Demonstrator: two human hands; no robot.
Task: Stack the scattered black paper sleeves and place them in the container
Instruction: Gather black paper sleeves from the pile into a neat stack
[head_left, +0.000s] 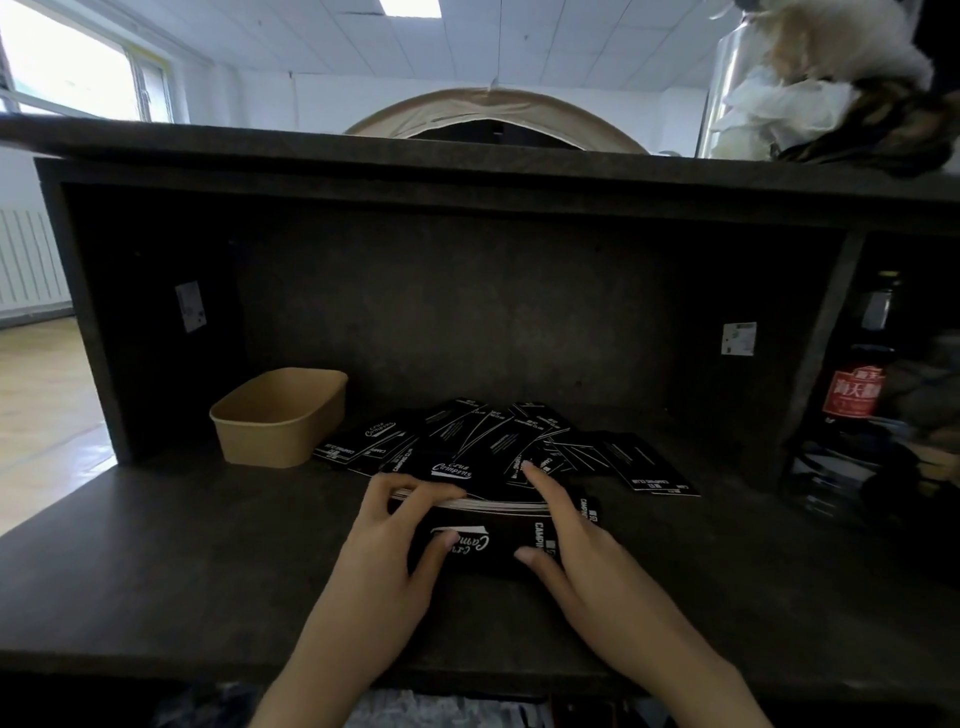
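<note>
A stack of black paper sleeves (485, 540) with white lettering lies on the dark counter in front of me. My left hand (395, 545) grips its left end, fingers over the far edge and thumb on top. My right hand (576, 545) holds the right end, its forefinger stretched out to the scattered sleeves (498, 441) that lie fanned out behind the stack. A tan paper container (280, 415) stands empty at the back left, apart from the sleeves.
The dark counter (182, 561) sits in a recess under an overhanging shelf (467, 150), with side walls left and right. A bottle with a red label (852, 395) stands beyond the right wall. One sleeve (660, 473) lies farthest right.
</note>
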